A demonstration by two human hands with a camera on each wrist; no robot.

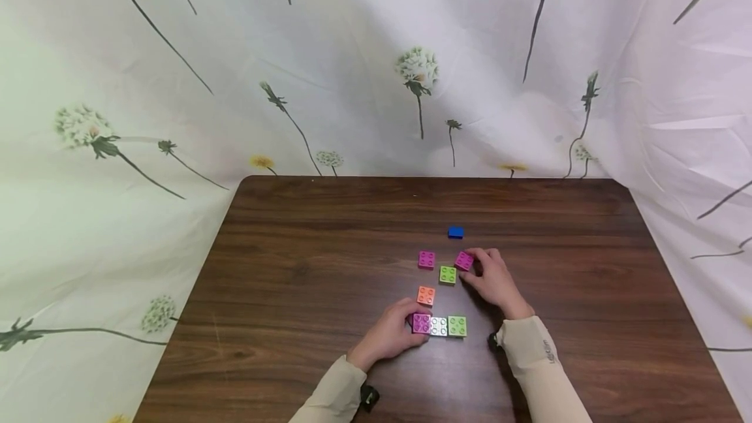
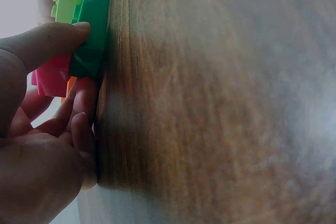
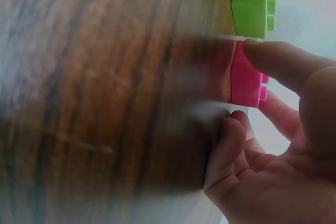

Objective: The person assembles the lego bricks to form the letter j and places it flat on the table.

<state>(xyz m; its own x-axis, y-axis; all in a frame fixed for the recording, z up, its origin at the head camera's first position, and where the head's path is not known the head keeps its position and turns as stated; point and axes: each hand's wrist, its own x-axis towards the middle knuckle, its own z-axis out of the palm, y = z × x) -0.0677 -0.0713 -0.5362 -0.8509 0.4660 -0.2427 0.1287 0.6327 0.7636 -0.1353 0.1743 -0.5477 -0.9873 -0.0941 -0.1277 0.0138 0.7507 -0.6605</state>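
Observation:
Near the front of the table my left hand (image 1: pixel 390 331) grips a joined row of bricks at its left end. A magenta brick (image 1: pixel 421 323), a white brick (image 1: pixel 438 326) and a light green brick (image 1: pixel 457 326) form its top. Below them, the left wrist view shows a darker green brick (image 2: pixel 93 32) against the tabletop, my thumb across its side. Farther back, my right hand (image 1: pixel 492 277) pinches a loose magenta brick (image 1: pixel 464 260) between thumb and fingers. That brick is low at the table, just beside a light green brick (image 3: pixel 250 4).
An orange brick (image 1: pixel 425 296) stands just behind the joined row. Another magenta brick (image 1: pixel 426 260) sits left of the right hand, and a blue brick (image 1: pixel 455 232) lies farther back. A flower-printed cloth (image 1: pixel 352 83) hangs behind the brown wooden table (image 1: pixel 282 266).

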